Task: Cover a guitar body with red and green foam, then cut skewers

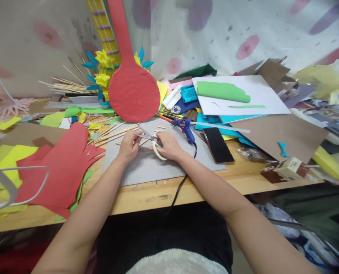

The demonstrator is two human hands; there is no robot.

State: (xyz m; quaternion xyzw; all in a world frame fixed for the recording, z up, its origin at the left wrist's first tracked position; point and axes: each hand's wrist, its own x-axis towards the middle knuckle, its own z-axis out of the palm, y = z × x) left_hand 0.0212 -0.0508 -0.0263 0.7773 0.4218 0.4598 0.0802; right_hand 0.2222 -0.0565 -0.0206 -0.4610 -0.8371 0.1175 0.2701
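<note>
Head view: both forearms are reaching forward over the grey cutting mat (146, 167); the right hand (168, 146) is gripping cream-handled scissors (153, 140), blades pointing left, while the left hand (129, 144) is pinching a thin wooden stick (143, 142) beside them
</note>
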